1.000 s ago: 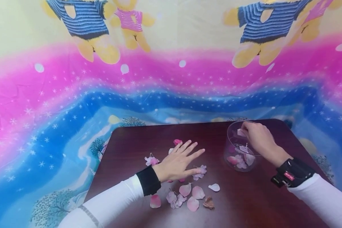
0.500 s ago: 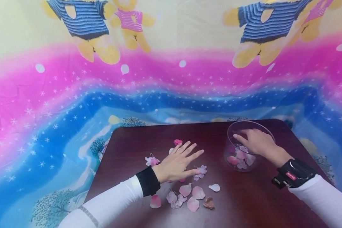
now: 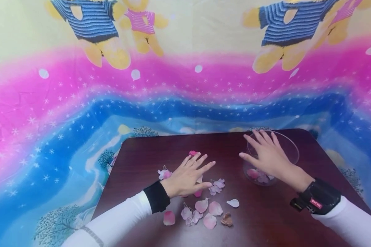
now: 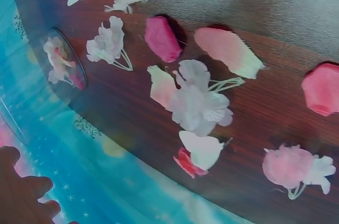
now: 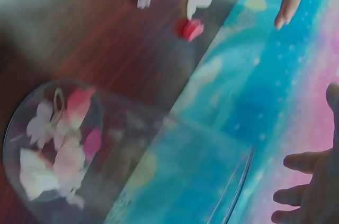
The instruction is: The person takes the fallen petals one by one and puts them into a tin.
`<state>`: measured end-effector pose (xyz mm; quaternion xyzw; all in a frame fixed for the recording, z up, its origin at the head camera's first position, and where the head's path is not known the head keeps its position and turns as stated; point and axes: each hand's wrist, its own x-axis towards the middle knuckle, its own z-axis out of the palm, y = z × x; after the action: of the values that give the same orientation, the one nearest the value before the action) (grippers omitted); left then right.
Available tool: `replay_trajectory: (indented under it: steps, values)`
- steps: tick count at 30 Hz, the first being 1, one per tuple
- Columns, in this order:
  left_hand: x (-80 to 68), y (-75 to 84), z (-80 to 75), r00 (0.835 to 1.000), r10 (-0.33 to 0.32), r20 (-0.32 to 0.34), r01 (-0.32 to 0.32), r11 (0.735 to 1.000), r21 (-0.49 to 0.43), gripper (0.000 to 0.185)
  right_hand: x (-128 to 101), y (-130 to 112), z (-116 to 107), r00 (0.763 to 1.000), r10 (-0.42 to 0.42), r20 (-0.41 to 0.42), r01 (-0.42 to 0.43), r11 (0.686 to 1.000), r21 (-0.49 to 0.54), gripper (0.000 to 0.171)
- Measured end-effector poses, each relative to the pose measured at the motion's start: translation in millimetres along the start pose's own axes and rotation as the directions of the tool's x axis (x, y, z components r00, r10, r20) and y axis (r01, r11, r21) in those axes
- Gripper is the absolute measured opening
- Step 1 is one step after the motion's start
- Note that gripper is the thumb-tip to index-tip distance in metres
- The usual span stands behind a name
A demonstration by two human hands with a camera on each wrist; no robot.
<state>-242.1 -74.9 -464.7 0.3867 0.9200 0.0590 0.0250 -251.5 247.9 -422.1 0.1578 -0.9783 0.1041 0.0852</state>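
Observation:
My left hand (image 3: 188, 175) lies open and flat on the dark table (image 3: 142, 154), fingers spread over loose pink and white petals (image 3: 208, 207). A small white blossom (image 3: 216, 187) sits just off its fingertips, and a magenta petal (image 3: 192, 153) lies beyond them. The left wrist view shows those petals (image 4: 198, 102) close up under the palm. My right hand (image 3: 267, 156) hovers open and holds nothing, fingers spread over the mouth of a clear jar (image 3: 293, 152). The jar (image 5: 79, 181) holds several petals (image 5: 58, 150) at its bottom.
A brown dried petal (image 3: 226, 219) and a white petal (image 3: 233, 203) lie near the front of the table. A pink blossom (image 3: 164, 174) lies left of my left hand. A bright printed cloth (image 3: 185, 96) hangs behind and around the table.
My right hand let a petal go into the jar, lifted out and spread open above the rim, shifting left. My left hand drew back slightly.

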Motion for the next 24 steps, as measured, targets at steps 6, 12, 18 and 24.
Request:
replay_trajectory:
  steps: [6,12,18,24]
  values:
    - [-7.8,-6.6,-0.3,0.999,-0.036,0.008,0.036,0.999,-0.014,0.074,-10,-23,17,0.995,-0.094,-0.047,0.094,0.996,0.004,0.084]
    - [-18.2,-16.9,-0.3,0.997,-0.067,-0.027,0.066,0.998,-0.025,0.075,-20,-41,34,0.982,-0.169,-0.083,0.170,0.985,0.005,0.084]
    - [-29.8,-27.8,1.3,0.995,-0.097,-0.027,0.097,0.995,-0.020,0.076,-28,-51,51,0.979,-0.194,-0.066,0.194,0.981,0.006,0.083]
    - [-36.2,-33.0,5.8,0.995,-0.102,-0.015,0.102,0.995,-0.021,0.076,-34,-56,64,0.981,-0.190,-0.025,0.191,0.981,0.039,0.081]
